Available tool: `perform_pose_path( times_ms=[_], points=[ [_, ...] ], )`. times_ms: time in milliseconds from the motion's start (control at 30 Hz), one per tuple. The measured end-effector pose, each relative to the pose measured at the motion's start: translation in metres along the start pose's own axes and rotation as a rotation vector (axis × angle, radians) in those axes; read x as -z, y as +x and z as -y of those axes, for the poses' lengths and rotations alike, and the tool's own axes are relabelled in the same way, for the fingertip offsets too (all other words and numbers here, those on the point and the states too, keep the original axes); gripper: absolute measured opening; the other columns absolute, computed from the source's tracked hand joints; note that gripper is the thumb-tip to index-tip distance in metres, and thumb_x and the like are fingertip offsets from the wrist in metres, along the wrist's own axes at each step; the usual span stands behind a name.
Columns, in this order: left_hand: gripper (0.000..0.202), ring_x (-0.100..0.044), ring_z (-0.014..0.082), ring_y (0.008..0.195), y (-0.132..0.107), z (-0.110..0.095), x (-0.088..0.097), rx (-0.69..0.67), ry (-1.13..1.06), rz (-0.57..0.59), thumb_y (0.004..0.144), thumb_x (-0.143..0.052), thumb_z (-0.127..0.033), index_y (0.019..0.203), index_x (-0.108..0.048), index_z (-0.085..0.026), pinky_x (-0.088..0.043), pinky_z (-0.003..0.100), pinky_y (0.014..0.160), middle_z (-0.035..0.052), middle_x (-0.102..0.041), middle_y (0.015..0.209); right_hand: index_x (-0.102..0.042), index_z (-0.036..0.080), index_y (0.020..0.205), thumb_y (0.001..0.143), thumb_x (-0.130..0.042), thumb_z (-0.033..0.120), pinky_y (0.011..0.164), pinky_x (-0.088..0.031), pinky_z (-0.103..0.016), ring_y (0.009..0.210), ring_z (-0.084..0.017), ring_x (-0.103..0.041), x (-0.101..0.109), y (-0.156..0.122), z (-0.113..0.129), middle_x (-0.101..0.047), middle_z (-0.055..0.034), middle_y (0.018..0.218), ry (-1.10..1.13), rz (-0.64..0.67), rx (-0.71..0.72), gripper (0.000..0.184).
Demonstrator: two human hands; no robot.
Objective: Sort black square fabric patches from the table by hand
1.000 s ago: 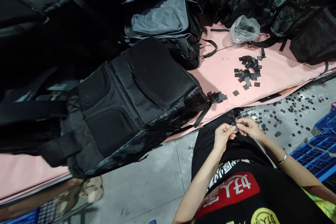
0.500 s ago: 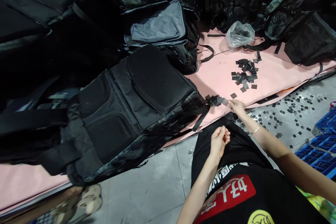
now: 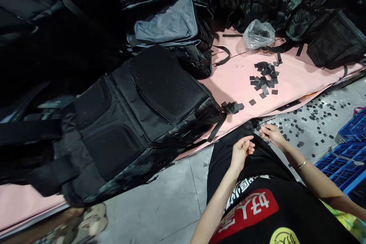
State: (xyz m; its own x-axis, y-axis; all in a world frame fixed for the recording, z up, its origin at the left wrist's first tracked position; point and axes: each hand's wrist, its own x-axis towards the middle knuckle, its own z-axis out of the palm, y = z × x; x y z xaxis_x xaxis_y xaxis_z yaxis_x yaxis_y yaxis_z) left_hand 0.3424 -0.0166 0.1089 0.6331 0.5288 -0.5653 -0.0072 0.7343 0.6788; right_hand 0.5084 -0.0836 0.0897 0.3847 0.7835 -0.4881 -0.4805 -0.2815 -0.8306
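My left hand (image 3: 241, 149) hovers over my black-clothed lap with its fingers curled in; what they hold, if anything, is hidden. My right hand (image 3: 271, 134) is just to its right, near the table edge, fingertips pinched together on something too small to make out. The two hands are a little apart. A small heap of black square patches (image 3: 233, 106) lies on the pink table sheet (image 3: 237, 76) just beyond my hands, beside the bottom corner of a large black backpack (image 3: 143, 114) lying on its back. A wider scatter of black squares (image 3: 264, 80) lies farther back.
A clear plastic bag (image 3: 257, 34) sits behind the scatter. An open backpack with grey lining (image 3: 168, 26) and more dark backpacks (image 3: 328, 26) crowd the table's rear. Several squares litter the floor (image 3: 311, 122). Blue crates (image 3: 343, 160) stand at right; a sandalled foot (image 3: 88, 221) shows at lower left.
My right hand left my left hand, reached out to the small heap of squares beside the backpack, and has now drawn back to my lap. The left hand stayed over my lap.
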Motion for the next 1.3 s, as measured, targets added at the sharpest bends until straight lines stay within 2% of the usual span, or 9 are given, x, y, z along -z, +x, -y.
perform_pose_path(
  times_ms=[100, 267, 367, 467, 567, 767, 867, 1033, 1300],
  points=[
    [0.038, -0.050, 0.0076, 0.056, 0.001, 0.003, -0.005, -0.049, 0.088, -0.001, 0.069, -0.068, -0.037, 0.098, -0.067, -0.011, -0.038, 0.022, 0.053, 0.0039, -0.061, 0.071, -0.052, 0.015, 0.054, 0.072, -0.062, 0.054, 0.034, -0.013, -0.019, 0.033, -0.003, -0.028, -0.012, -0.015, -0.002, -0.040, 0.0053, 0.037, -0.056, 0.010, -0.024, 0.045],
    [0.032, -0.046, 0.0086, 0.054, 0.002, 0.001, -0.006, -0.224, 0.315, -0.039, 0.066, -0.070, -0.034, 0.092, -0.070, -0.015, -0.038, 0.024, 0.054, 0.0018, -0.060, 0.067, -0.054, 0.014, 0.055, 0.073, -0.057, 0.060, 0.033, -0.015, -0.018, 0.033, -0.004, -0.030, -0.035, -0.024, 0.001, -0.042, 0.0036, 0.038, -0.161, 0.117, -0.099, 0.050],
    [0.019, -0.046, 0.0092, 0.056, 0.002, -0.002, -0.001, -0.358, 0.386, -0.172, 0.067, -0.069, -0.035, 0.068, -0.069, -0.016, -0.037, 0.023, 0.055, 0.0005, -0.056, 0.062, -0.060, 0.013, 0.067, 0.080, -0.045, 0.063, 0.035, -0.025, -0.018, 0.039, -0.006, -0.041, -0.032, -0.025, 0.010, -0.053, -0.0015, 0.050, -0.030, 0.245, -0.203, 0.054],
    [0.025, -0.042, 0.0066, 0.049, 0.003, -0.006, 0.005, -0.288, 0.154, -0.221, 0.071, -0.065, -0.039, 0.064, -0.060, -0.015, -0.034, 0.021, 0.051, -0.0034, -0.048, 0.053, -0.063, 0.015, 0.087, 0.078, -0.060, 0.048, 0.048, -0.041, -0.021, 0.061, -0.011, -0.056, -0.020, -0.025, 0.017, -0.064, -0.0069, 0.077, 0.109, 0.366, -0.245, 0.035],
    [0.022, -0.049, 0.0068, 0.055, 0.001, -0.009, 0.007, -0.179, -0.110, -0.214, 0.069, -0.066, -0.034, 0.065, -0.056, -0.015, -0.038, 0.020, 0.053, -0.0023, -0.052, 0.062, -0.062, 0.016, 0.088, 0.070, -0.071, 0.035, 0.047, -0.038, -0.019, 0.059, -0.009, -0.053, -0.010, -0.023, 0.014, -0.064, -0.0052, 0.078, 0.117, 0.293, -0.151, 0.028],
    [0.032, -0.056, 0.0058, 0.063, -0.003, -0.014, 0.004, -0.139, -0.228, -0.149, 0.058, -0.072, -0.015, 0.049, -0.041, -0.012, -0.043, 0.018, 0.059, -0.0004, -0.057, 0.076, -0.061, 0.013, 0.075, 0.073, -0.067, 0.043, 0.036, -0.017, -0.018, 0.039, -0.003, -0.034, -0.012, -0.019, 0.001, -0.056, 0.0004, 0.056, -0.012, 0.182, 0.004, 0.031],
    [0.031, -0.055, 0.0057, 0.060, -0.006, -0.015, 0.004, -0.078, -0.226, -0.085, 0.059, -0.074, -0.018, 0.055, -0.044, -0.013, -0.043, 0.018, 0.056, 0.0008, -0.062, 0.076, -0.056, 0.014, 0.064, 0.073, -0.066, 0.045, 0.036, -0.015, -0.019, 0.037, -0.003, -0.031, -0.017, -0.017, 0.002, -0.050, 0.0030, 0.048, -0.070, 0.138, 0.047, 0.034],
    [0.031, -0.052, 0.0059, 0.057, -0.007, -0.011, 0.002, -0.011, -0.165, 0.042, 0.062, -0.074, -0.022, 0.089, -0.061, -0.016, -0.041, 0.019, 0.055, 0.0014, -0.061, 0.073, -0.038, 0.018, 0.044, 0.070, -0.065, 0.052, 0.034, -0.016, -0.021, 0.032, -0.004, -0.026, -0.023, -0.013, 0.000, -0.033, 0.0066, 0.037, -0.098, -0.003, 0.075, 0.050],
    [0.028, -0.034, 0.0028, 0.045, 0.002, -0.006, -0.004, -0.092, 0.008, -0.004, 0.065, -0.072, -0.036, 0.072, -0.064, -0.010, -0.024, 0.019, 0.044, -0.0044, -0.042, 0.052, -0.041, 0.018, 0.042, 0.069, -0.062, 0.058, 0.037, -0.020, -0.022, 0.034, -0.006, -0.031, -0.028, -0.016, -0.003, -0.036, 0.0051, 0.035, -0.316, 0.025, 0.090, 0.053]
  ],
)
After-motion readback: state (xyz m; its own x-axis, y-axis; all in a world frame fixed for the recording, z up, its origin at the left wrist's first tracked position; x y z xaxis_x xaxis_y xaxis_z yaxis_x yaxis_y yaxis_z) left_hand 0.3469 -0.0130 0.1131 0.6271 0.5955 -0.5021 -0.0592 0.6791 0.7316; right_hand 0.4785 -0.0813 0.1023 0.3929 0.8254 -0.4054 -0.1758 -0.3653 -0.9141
